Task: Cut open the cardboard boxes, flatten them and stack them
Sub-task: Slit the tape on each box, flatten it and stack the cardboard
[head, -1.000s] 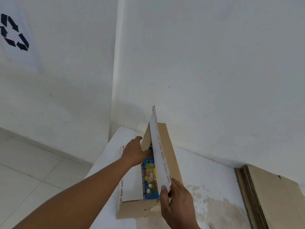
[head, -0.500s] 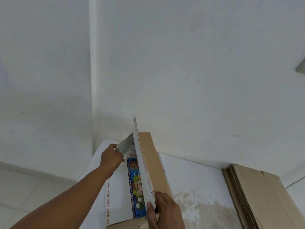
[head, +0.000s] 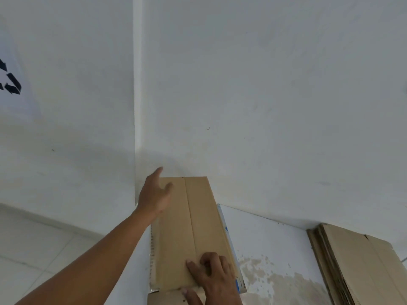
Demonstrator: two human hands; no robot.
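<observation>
with the cardboard box (head: 171, 238) lying flat on the table (head: 275, 238), left hand (head: 154, 199) relaxed at its far end and right hand (head: 215, 278) pressing the near end with half-bent fingers, push evenly along the crease (head: 190, 221).

Recycling room: arrow sign (head: 11, 83), cardboard stack (head: 361, 263)

Matt brown cardboard box (head: 189, 227), stained white table (head: 275, 249)
</observation>
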